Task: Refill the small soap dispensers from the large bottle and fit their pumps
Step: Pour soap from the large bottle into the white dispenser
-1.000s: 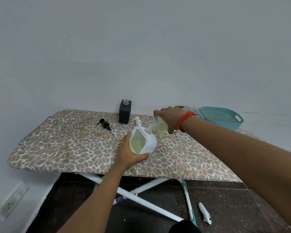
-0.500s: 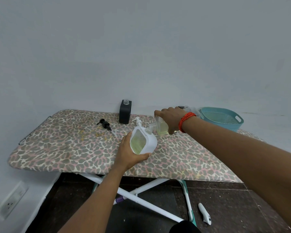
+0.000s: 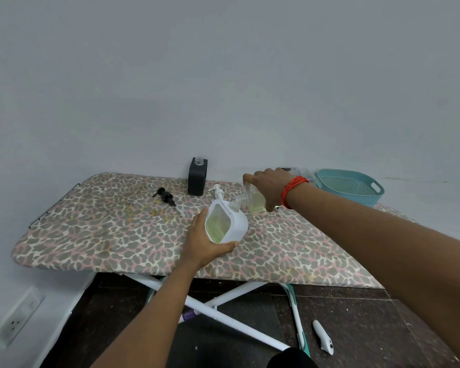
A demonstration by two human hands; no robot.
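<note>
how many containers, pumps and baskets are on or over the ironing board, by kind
Soap containers: 3 (black dispenser, white dispenser, clear bottle)
Pumps: 2 (black pump, white pump)
Baskets: 1 (teal basket)
Total: 6
A clear shape behind the right hand is too hidden to count.

We see the white dispenser (image 3: 231, 224) tilted over the middle of the ironing board (image 3: 104, 229), part full of yellow-green soap. The clear bottle (image 3: 252, 199) tips its neck to the dispenser's hole. The black dispenser (image 3: 197, 179) stands open at the far edge, with the black pump (image 3: 166, 195) lying near.
</note>
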